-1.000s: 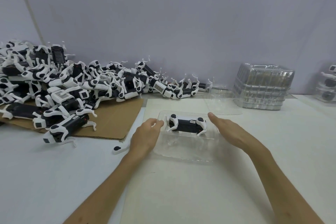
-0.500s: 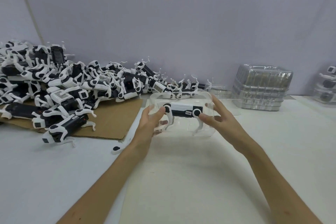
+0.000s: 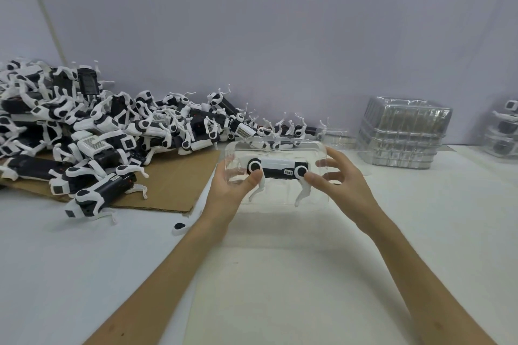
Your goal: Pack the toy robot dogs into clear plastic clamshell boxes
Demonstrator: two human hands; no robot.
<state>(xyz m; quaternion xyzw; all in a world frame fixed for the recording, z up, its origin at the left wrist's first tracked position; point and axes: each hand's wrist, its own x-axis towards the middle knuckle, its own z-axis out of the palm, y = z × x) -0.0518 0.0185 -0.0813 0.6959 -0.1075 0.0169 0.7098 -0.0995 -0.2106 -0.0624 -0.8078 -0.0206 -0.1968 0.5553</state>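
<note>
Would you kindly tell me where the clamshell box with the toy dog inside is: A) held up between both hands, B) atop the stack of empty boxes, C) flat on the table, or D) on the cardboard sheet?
A: the left hand and the right hand grip the clamshell box by its two ends, toy dog inside, tilted up above the table.

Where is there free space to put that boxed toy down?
Free: the near table below the box; also in front of the stack of empty boxes. Crowded: the toy dog pile on the cardboard, left.
</note>
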